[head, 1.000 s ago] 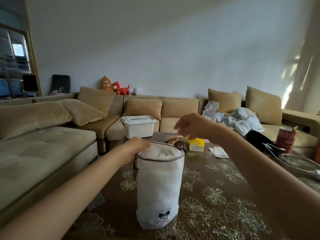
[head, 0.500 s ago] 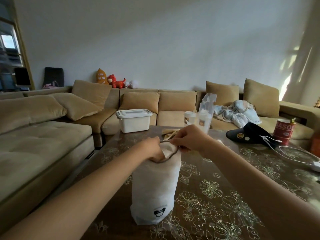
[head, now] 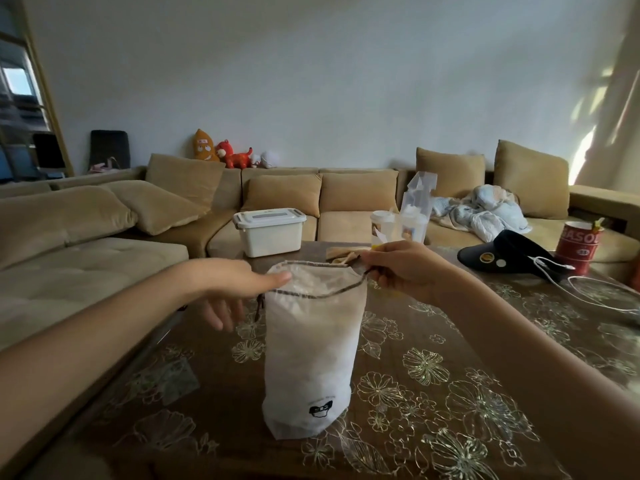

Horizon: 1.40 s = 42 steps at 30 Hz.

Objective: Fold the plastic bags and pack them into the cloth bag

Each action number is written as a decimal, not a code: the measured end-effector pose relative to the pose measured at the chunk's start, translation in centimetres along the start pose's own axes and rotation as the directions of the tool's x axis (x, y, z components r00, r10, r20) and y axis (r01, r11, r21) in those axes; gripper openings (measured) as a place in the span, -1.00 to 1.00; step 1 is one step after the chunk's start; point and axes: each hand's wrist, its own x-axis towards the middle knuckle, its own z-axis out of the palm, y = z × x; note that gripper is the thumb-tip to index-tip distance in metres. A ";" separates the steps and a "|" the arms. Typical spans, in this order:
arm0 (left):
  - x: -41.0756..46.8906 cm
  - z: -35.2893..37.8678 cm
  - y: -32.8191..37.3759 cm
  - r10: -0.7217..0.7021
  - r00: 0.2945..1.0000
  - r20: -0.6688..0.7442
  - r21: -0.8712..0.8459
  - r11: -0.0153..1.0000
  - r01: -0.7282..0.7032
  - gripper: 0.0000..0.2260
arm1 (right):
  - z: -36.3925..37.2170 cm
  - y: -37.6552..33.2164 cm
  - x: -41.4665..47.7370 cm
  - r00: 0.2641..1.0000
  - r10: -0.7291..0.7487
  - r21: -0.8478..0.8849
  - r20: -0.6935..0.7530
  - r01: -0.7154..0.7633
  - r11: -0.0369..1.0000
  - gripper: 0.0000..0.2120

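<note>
Cloth bag upright mid-tabletop, nearer front edge. Right hand fingers clamped on its rim; left hand fingers loose, apart, thumb at rim.

Cloth bag upright on the desk, one of the hands at each side of its mouth.
Plastic bags lie inside the cloth bag, up to its rim. The left hand is at the rim's left side, thumb touching it; the right hand pinches the rim's right side. Behind the bag, at the desk's far edge, sits a lidded box, with two cups to its right. Far right on the desk lie a cap, a can beside it and a cable in front. A sofa wraps the desk's left and back; toys sit on its backrest.
</note>
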 end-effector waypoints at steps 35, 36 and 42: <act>9.7 5.8 -2.3 -0.067 0.998 0.004 -0.698 0.715 0.050 -0.79 | -15.1 8.2 -2.4 0.919 0.133 -0.014 -0.371 -0.149 0.989 -0.90; 9.8 6.7 -2.4 -0.091 0.995 0.043 -0.656 0.748 0.097 -0.80 | -15.0 9.0 -2.6 0.916 0.148 -0.069 -0.374 -0.186 0.980 -0.90; 8.1 13.4 1.9 0.039 0.912 0.409 -0.768 0.553 0.322 -0.55 | -10.4 12.8 -3.7 0.868 0.496 0.065 0.021 -0.496 0.866 -0.62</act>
